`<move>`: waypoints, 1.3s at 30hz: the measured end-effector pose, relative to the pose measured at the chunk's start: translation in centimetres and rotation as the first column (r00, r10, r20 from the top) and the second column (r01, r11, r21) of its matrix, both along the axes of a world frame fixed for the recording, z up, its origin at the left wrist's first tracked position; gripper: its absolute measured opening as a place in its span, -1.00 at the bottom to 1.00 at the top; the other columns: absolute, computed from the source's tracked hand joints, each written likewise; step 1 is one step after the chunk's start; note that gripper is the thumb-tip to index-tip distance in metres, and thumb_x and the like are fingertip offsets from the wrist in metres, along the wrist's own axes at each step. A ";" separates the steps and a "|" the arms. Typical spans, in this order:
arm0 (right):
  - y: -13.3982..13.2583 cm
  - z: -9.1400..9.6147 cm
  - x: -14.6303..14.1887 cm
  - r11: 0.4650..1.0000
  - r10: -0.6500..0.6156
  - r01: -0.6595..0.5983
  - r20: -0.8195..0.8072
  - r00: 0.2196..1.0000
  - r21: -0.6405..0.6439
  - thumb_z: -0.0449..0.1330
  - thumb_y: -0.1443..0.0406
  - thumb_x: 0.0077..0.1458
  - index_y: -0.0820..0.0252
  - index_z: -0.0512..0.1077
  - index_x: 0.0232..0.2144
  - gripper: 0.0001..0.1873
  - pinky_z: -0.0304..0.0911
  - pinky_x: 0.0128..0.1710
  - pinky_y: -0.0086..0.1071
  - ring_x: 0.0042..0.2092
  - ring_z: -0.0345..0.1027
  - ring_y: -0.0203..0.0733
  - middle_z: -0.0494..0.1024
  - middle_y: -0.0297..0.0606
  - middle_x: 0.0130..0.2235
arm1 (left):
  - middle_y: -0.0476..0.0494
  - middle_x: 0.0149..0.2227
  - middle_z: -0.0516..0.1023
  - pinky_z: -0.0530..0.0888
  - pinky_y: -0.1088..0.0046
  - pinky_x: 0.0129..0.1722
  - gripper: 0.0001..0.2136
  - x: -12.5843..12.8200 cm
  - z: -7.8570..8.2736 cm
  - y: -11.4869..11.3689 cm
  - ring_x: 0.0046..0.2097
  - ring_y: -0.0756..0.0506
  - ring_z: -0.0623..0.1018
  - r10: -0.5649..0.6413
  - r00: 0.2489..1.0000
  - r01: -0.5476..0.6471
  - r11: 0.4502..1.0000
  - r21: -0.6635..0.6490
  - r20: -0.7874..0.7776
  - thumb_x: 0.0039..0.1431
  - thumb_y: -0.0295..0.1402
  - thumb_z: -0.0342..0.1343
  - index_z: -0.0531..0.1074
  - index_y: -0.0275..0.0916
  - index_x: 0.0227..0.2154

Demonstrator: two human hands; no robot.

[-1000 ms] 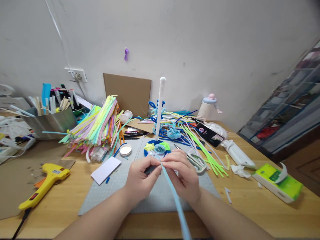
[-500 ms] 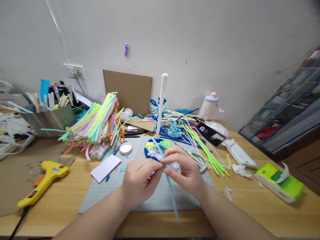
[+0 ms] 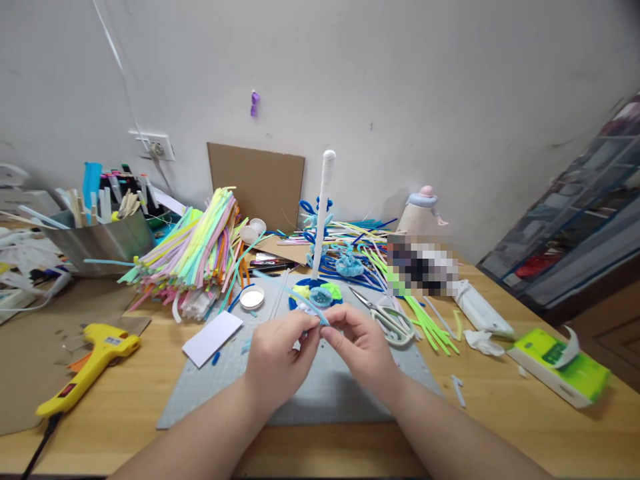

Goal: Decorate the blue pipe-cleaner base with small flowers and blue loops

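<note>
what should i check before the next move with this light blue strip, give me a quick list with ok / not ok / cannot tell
1. Light blue strip gripped: ok, pinched at the fingertips of the left hand and right hand.
2. Scissors within reach: ok, probably; they lie just beyond the right hand.
3. White rod upright: ok, near vertical with a slight lean.
4. Cutting mat free of scraps: not ok, a dark blue bit lies on it, for one.
5. Glue gun hot: cannot tell, heat does not show.
</note>
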State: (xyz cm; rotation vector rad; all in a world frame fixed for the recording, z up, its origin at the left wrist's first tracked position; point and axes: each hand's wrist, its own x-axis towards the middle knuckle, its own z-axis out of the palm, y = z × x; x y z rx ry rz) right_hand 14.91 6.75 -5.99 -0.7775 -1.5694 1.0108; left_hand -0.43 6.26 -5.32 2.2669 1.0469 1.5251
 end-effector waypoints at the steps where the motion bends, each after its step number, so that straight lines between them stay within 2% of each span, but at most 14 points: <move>1: 0.0 0.0 -0.1 1.000 0.006 -0.006 -0.003 1.000 -0.020 0.15 0.28 0.04 0.19 0.38 -0.37 -0.91 0.23 -0.25 -0.35 -0.29 0.31 -0.24 0.42 -0.28 -0.36 | -0.05 -0.41 0.48 0.33 0.54 -0.40 -0.90 0.1 0.1 0.0 -0.38 0.02 0.45 -0.016 0.999 0.019 0.997 -0.069 0.038 0.04 -0.51 0.06 0.37 -0.23 -0.36; 3: 0.0 0.1 -0.2 0.997 0.017 -0.020 -0.041 0.999 -0.076 0.12 0.26 0.06 0.20 0.38 -0.40 -0.88 0.22 -0.37 -0.41 -0.39 0.28 -0.30 0.39 -0.32 -0.44 | -0.06 -0.40 0.46 0.34 0.53 -0.39 -0.95 0.5 0.4 0.0 -0.38 0.02 0.44 -0.059 0.982 0.108 0.956 -0.273 0.181 0.07 -0.43 0.04 0.36 -0.24 -0.38; 4: 0.1 0.2 -0.2 0.994 0.017 -0.024 -0.066 0.998 -0.108 0.12 0.25 0.06 0.21 0.37 -0.42 -0.87 0.18 -0.45 -0.45 -0.46 0.24 -0.34 0.36 -0.35 -0.49 | -0.06 -0.41 0.44 0.34 0.53 -0.42 -0.93 0.7 0.6 0.1 -0.40 0.03 0.43 -0.063 0.958 0.173 0.905 -0.388 0.279 0.08 -0.38 0.04 0.36 -0.24 -0.37; 6: 0.3 0.4 -0.3 0.986 0.017 -0.031 -0.090 0.996 -0.162 0.13 0.22 0.04 0.22 0.36 -0.46 -0.84 0.06 -0.58 -0.50 -0.56 0.11 -0.41 0.29 -0.41 -0.57 | -0.03 -0.43 0.41 0.28 0.58 -0.56 -0.84 1.1 0.9 0.4 -0.50 0.07 0.38 -0.029 0.882 0.327 0.757 -0.566 0.471 0.08 -0.29 0.06 0.35 -0.25 -0.30; 8: 0.5 0.5 -0.4 0.974 0.039 -0.060 -0.100 0.994 -0.216 0.16 0.21 0.01 0.23 0.33 -0.50 -0.81 -0.05 -0.64 -0.52 -0.61 0.01 -0.45 0.23 -0.45 -0.62 | 0.01 -0.50 0.36 0.14 0.61 -0.67 -0.75 1.2 0.8 0.8 -0.59 0.10 0.29 0.012 0.812 0.453 0.618 -0.643 0.584 0.04 -0.23 0.09 0.34 -0.26 -0.25; 10: 0.7 0.4 -0.5 0.949 0.087 -0.124 -0.135 0.987 -0.290 0.17 0.21 -0.01 0.23 0.30 -0.53 -0.79 -0.11 -0.68 -0.54 -0.64 -0.03 -0.47 0.22 -0.47 -0.66 | 0.06 -0.59 0.30 0.06 0.62 -0.69 -0.76 1.2 0.6 1.0 -0.63 0.12 0.23 0.013 0.774 0.524 0.549 -0.652 0.634 0.01 -0.22 0.12 0.35 -0.27 -0.32; 15: 0.7 -0.1 -0.9 0.832 0.165 -0.316 -0.340 0.926 -0.456 0.14 0.23 0.00 0.21 0.23 -0.54 -0.79 -0.09 -0.76 -0.59 -0.70 0.09 -0.46 0.34 -0.43 -0.62 | 0.10 -0.68 0.24 0.03 0.64 -0.71 -0.80 1.0 0.1 1.2 -0.66 0.13 0.19 0.020 0.704 0.615 0.483 -0.623 0.710 0.02 -0.25 0.13 0.30 -0.28 -0.49; 19: 0.3 -0.3 -1.3 0.803 0.160 -0.370 -0.429 0.889 -0.467 0.15 0.24 -0.01 0.22 0.22 -0.55 -0.78 0.07 -0.76 -0.59 -0.67 0.21 -0.41 0.41 -0.37 -0.60 | 0.14 -0.75 0.17 0.07 0.64 -0.71 -0.79 1.3 -0.3 1.1 -0.71 0.14 0.12 0.053 0.661 0.661 0.431 -0.614 0.749 0.04 -0.24 0.10 0.30 -0.29 -0.52; 22: 0.1 -0.6 -1.6 0.812 0.159 -0.380 -0.457 0.875 -0.444 0.16 0.24 -0.01 0.24 0.23 -0.55 -0.78 0.15 -0.74 -0.57 -0.65 0.26 -0.39 0.45 -0.33 -0.57 | 0.14 -0.77 0.16 0.15 0.60 -0.70 -0.77 1.5 -0.8 1.1 -0.73 0.11 0.15 0.077 0.630 0.689 0.404 -0.602 0.773 0.04 -0.21 0.09 0.28 -0.28 -0.52; 29: 0.1 -1.3 -1.7 0.844 0.174 -0.369 -0.451 0.875 -0.390 0.13 0.24 0.03 0.23 0.24 -0.52 -0.80 0.24 -0.67 -0.49 -0.60 0.30 -0.35 0.47 -0.30 -0.52 | 0.13 -0.78 0.17 0.08 0.61 -0.71 -0.77 1.4 -0.8 1.2 -0.73 0.12 0.14 0.076 0.650 0.661 0.434 -0.612 0.756 0.07 -0.23 0.06 0.27 -0.29 -0.55; 31: 0.2 -1.2 -1.7 0.867 0.164 -0.330 -0.411 0.896 -0.374 0.12 0.23 0.04 0.22 0.23 -0.51 -0.81 0.20 -0.67 -0.50 -0.60 0.27 -0.37 0.47 -0.31 -0.52 | 0.12 -0.77 0.18 0.06 0.61 -0.71 -0.77 1.4 -0.4 1.2 -0.72 0.12 0.15 0.039 0.676 0.639 0.468 -0.611 0.736 0.06 -0.25 0.08 0.27 -0.29 -0.56; 34: 0.3 -1.0 -1.5 0.904 0.130 -0.254 -0.346 0.929 -0.344 0.10 0.22 0.05 0.21 0.22 -0.51 -0.80 -0.01 -0.71 -0.57 -0.67 0.10 -0.45 0.41 -0.38 -0.57 | 0.08 -0.69 0.27 0.09 0.61 -0.68 -0.82 1.3 0.3 1.2 -0.66 0.11 0.23 0.019 0.685 0.618 0.513 -0.595 0.728 0.03 -0.27 0.12 0.32 -0.29 -0.47; 36: 0.4 -0.8 -1.2 0.925 0.095 -0.197 -0.305 0.948 -0.324 0.09 0.22 0.06 0.20 0.22 -0.50 -0.80 -0.14 -0.70 -0.56 -0.67 -0.02 -0.47 0.31 -0.45 -0.63 | 0.03 -0.60 0.34 0.16 0.59 -0.65 -0.82 1.2 0.6 1.2 -0.59 0.08 0.30 0.031 0.680 0.627 0.493 -0.603 0.733 0.00 -0.29 0.14 0.35 -0.28 -0.38; 39: 0.6 -0.5 -0.6 0.969 0.062 -0.101 -0.173 0.983 -0.227 0.07 0.21 0.08 0.20 0.26 -0.47 -0.82 -0.10 -0.65 -0.52 -0.62 0.00 -0.43 0.23 -0.45 -0.61 | -0.02 -0.53 0.36 0.18 0.57 -0.63 -0.81 0.8 1.0 1.2 -0.53 0.06 0.32 0.037 0.678 0.672 0.376 -0.639 0.734 -0.04 -0.30 0.16 0.38 -0.32 -0.40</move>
